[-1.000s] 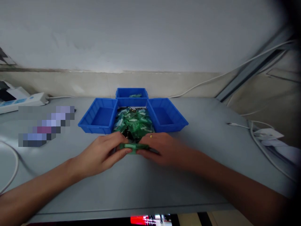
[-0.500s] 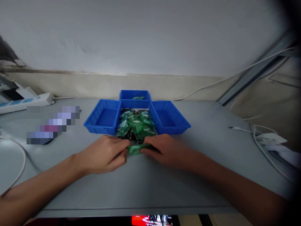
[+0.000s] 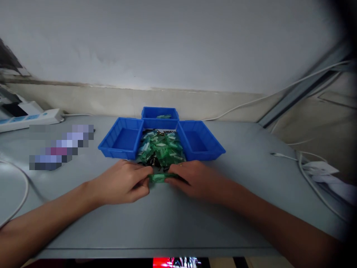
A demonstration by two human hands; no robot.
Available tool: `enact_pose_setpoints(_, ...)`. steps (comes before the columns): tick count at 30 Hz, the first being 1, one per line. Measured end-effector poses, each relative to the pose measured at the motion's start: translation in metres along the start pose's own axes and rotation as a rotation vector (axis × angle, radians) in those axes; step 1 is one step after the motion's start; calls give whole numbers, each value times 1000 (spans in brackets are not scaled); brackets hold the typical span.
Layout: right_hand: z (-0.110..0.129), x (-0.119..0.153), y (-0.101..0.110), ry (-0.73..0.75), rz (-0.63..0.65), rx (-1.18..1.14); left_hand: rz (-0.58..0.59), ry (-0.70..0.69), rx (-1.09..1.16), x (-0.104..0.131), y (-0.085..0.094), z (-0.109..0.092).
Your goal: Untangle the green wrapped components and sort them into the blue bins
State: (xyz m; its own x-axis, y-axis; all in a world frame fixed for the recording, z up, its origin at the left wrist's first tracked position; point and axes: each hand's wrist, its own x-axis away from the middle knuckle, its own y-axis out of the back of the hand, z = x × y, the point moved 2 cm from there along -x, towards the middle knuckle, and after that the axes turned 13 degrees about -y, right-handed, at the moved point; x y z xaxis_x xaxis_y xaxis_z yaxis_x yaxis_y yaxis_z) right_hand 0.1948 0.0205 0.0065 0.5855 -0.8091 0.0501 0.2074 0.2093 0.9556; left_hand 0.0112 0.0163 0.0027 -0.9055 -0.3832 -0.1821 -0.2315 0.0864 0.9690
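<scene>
Between my two hands is a small green plastic packet (image 3: 158,178), held just above or on the grey table. My left hand (image 3: 126,182) pinches its left end with thumb and fingers. On the other end, my right hand (image 3: 195,178) is closed too, fingers above and thumb below. What lies inside the packet I cannot make out. Just beyond my fingers sits a heap of similar green packets (image 3: 163,147), with some dark small pieces (image 3: 153,161) at its near side.
Around the heap stand a left blue bin (image 3: 118,153), a right blue bin (image 3: 206,154) and a back blue bin (image 3: 160,123) holding some green packets. A power strip (image 3: 47,117) and a blurred-out flat object (image 3: 61,149) lie left. Cables (image 3: 309,182) lie right.
Both hands keep their hold on the green packet and have barely moved. The whole view has shifted very slightly.
</scene>
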Motion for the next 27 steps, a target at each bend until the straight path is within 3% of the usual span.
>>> enact_pose_setpoints(12,-6,-1,2,-85,-32,14,13,76,-14,1,-2,4)
enact_pose_setpoints(27,-8,-1,6,-134,-95,-131,-292,94,140,4,4,0)
